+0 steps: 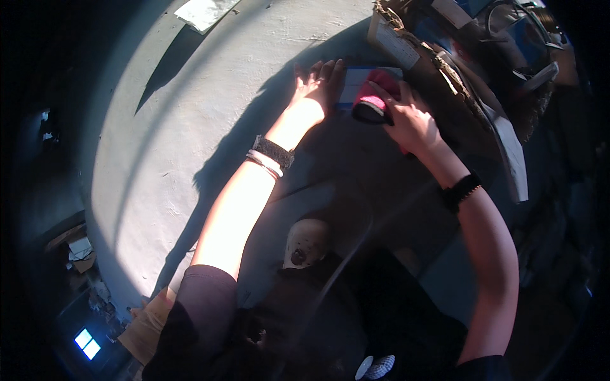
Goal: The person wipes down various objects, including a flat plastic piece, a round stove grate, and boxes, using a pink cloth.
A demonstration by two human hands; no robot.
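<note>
My left hand (318,90) lies palm down with its fingers spread at the left edge of a flat white and blue item (351,85), near a painted wall or floor surface. Over the right part of that item, my right hand (412,116) grips a red and black cloth-like thing (376,95), its fingers along the right side. Part of the flat item is hidden under the red thing. What the red thing is exactly, I cannot tell.
A torn cardboard box (429,52) holding mixed items stands at the upper right, close to my right hand. White paper (205,12) is at the top left. A brown paper or cardboard piece (145,328) lies at the lower left. Strong sunlight and shadow cross the pale surface (157,157).
</note>
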